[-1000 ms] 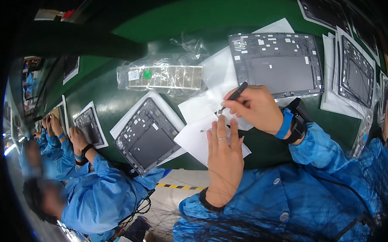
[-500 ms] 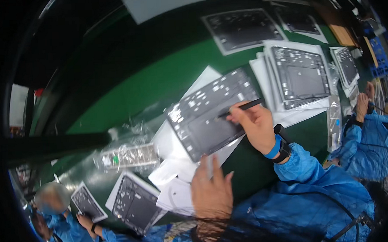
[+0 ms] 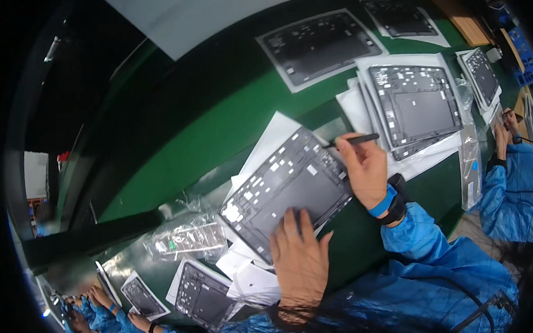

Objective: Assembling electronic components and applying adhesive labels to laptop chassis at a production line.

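Observation:
A dark grey flat rectangular panel [image 3: 303,183], like a tablet housing, lies aslant before me, dotted with small white patches. Beneath it, white sheets [image 3: 271,133] stick out. My left hand [image 3: 300,254] rests on the panel's near edge with fingers stretched and slightly apart, holding nothing. In my right hand [image 3: 364,165] is a slim black pen-shaped tool [image 3: 363,138], pinched between thumb and fingers. Its tip points left, close to the panel's upper right corner; whether it touches cannot be told.
To the right stands a stack of similar panels [image 3: 425,112] on white sheets. Behind lies another panel [image 3: 321,48]. A clear plastic bag [image 3: 189,238] with a strip inside sits left, near another panel [image 3: 201,294]. Co-workers in blue sleeves work at left [image 3: 106,316] and right [image 3: 517,185].
My left hand has moved from below the panel onto its near edge. My right hand has brought the tool from the panel's middle to its upper right corner. The panel appears turned more steeply.

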Available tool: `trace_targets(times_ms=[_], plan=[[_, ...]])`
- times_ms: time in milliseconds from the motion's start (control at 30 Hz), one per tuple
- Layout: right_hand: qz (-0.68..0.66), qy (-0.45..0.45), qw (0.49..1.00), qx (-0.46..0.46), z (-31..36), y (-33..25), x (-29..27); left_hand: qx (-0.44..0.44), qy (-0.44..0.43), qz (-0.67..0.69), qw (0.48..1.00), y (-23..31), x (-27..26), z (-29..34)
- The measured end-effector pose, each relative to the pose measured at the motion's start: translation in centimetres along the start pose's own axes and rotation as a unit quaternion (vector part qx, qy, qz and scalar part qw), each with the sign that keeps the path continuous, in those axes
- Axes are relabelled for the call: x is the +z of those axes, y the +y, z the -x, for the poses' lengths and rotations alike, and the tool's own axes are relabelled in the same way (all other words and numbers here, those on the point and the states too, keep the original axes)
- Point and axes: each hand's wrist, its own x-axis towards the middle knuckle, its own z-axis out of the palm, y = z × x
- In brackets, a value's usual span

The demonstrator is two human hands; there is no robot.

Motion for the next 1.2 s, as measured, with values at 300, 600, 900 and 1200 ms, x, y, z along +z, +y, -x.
trace_targets(times_ms=[300,600,900,1200], plan=[[0.039,-0.007,0.999,0.011,-0.3,0.3,1.0,0.064,0.052,0.007,0.997,2.5,2.8,-7.1],[0.105,-0.017,0.993,-0.057,0.1,-0.1,1.3,0.062,0.026,-0.026,0.997,2.5,2.3,-7.4],[0.114,-0.02,0.991,-0.074,-0.2,0.1,0.9,0.084,0.07,-0.082,0.991,3.2,2.6,-8.7],[0.005,-0.02,0.992,-0.126,0.5,-3.9,-1.5,0.074,0.02,-0.173,0.982,3.8,4.1,-9.0]])
